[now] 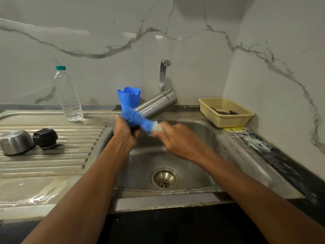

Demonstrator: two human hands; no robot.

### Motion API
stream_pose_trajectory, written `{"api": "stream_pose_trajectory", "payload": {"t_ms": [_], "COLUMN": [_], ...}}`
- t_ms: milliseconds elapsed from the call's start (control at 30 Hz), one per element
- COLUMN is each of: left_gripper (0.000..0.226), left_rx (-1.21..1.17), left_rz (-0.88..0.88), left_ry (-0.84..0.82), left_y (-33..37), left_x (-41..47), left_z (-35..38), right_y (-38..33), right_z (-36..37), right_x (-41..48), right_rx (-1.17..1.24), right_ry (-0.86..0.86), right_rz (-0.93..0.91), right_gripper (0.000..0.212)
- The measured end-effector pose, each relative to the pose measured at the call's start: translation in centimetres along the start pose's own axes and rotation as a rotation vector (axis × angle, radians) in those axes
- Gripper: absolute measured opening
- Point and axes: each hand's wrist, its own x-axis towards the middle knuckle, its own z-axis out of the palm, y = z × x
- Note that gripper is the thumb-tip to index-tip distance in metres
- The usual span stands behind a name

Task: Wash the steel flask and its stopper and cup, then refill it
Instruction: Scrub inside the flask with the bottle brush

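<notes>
The steel flask (155, 104) is tilted over the sink, its base pointing up and to the right toward the tap. My left hand (125, 131) grips it at its lower, dark end. A bottle brush (139, 119) with blue bristles and a white end lies across the front of the flask, outside it. My right hand (175, 138), blurred, holds the brush at the white end. The steel cup (16, 141) stands upside down on the draining board, and the black stopper (45, 138) sits right beside it.
A clear plastic water bottle (68, 95) with a green cap stands on the counter's left. A blue plastic holder (129, 97) sits behind the flask, next to the tap (164, 74). A beige basket (226, 111) sits at the right. Below is the sink basin (202, 138) with its drain (164, 180).
</notes>
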Motion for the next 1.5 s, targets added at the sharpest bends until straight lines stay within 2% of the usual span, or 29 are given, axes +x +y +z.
{"api": "stream_pose_trajectory", "payload": {"t_ms": [67, 167, 233, 367, 500, 633, 700, 800, 833, 900, 1000, 1067, 1200, 1267, 1367, 1400, 1433, 1500], "left_gripper": [0.040, 0.044, 0.046, 0.046, 0.047, 0.043, 0.045, 0.050, 0.050, 0.049, 0.044, 0.045, 0.049, 0.049, 0.050, 0.050, 0.050, 0.050], "left_rx": [-0.024, 0.029, 0.042, -0.015, -0.044, 0.053, 0.111, 0.167, 0.179, 0.188, 0.160, 0.143, 0.168, 0.194, 0.202, 0.197, 0.194, 0.205], "left_rz": [-0.023, -0.061, -0.091, -0.103, -0.135, -0.202, -0.232, -0.272, -0.278, -0.287, -0.285, -0.311, -0.359, -0.378, -0.376, -0.374, -0.372, -0.364], "left_ry": [0.035, 0.115, 0.124, 0.096, 0.069, 0.011, -0.024, -0.045, -0.047, -0.044, -0.045, -0.060, -0.052, -0.045, -0.029, -0.030, -0.032, -0.040], "left_y": [0.4, 0.7, 0.7, 1.3, 2.0, 1.7, 1.6, 1.5, 1.4, 1.3, 1.2, 1.4, 1.6, 1.4, 1.4, 1.5, 1.6, 1.8], "left_x": [-0.5, -0.4, -0.2, -0.3, -0.3, -0.6, -0.5, 0.0, 0.0, -0.2, -0.4, -0.3, 0.3, 0.5, 0.7, 0.8, 0.8, 0.7], "left_z": [0.2, 0.6, 0.7, 0.5, -0.2, -0.2, -0.1, -0.3, -0.3, -0.1, -0.1, -0.4, -0.8, -0.7, -0.8, -0.9, -0.9, -1.0], "right_y": [1.0, 4.4, 6.0, 5.4, 4.0, 3.1, 3.6, 5.3, 5.5, 5.0, 3.4, 3.9, 6.5, 6.5, 4.9, 4.8, 5.1, 6.4], "right_z": [-0.1, -0.9, -0.9, -0.1, -0.6, -0.3, 0.3, -0.3, -0.5, -0.6, 0.4, 0.8, 0.1, 0.1, 0.7, 0.9, 0.9, 0.6], "right_x": [0.7, 1.4, 1.1, 0.5, -0.1, -0.5, 0.0, 1.0, 0.9, 0.2, -0.7, 0.0, 0.9, 0.2, -0.5, -0.4, 0.0, 0.6], "right_rx": [0.002, 0.023, -0.006, -0.031, -0.021, -0.055, -0.031, 0.059, 0.053, 0.033, -0.005, 0.033, 0.162, 0.128, 0.090, 0.082, 0.081, 0.148], "right_ry": [0.077, 0.230, 0.268, 0.237, 0.236, 0.135, 0.181, 0.341, 0.370, 0.311, 0.056, 0.107, 0.340, 0.283, 0.036, 0.006, 0.046, 0.210], "right_rz": [0.055, 0.310, 0.385, 0.298, 0.111, -0.132, -0.070, 0.246, 0.291, 0.208, -0.077, -0.015, 0.370, 0.351, 0.092, 0.055, 0.070, 0.216], "right_gripper": [0.032, 0.033, 0.036, 0.035, 0.029, 0.030, 0.028, 0.028, 0.029, 0.028, 0.034, 0.035, 0.032, 0.033, 0.035, 0.036, 0.037, 0.035]}}
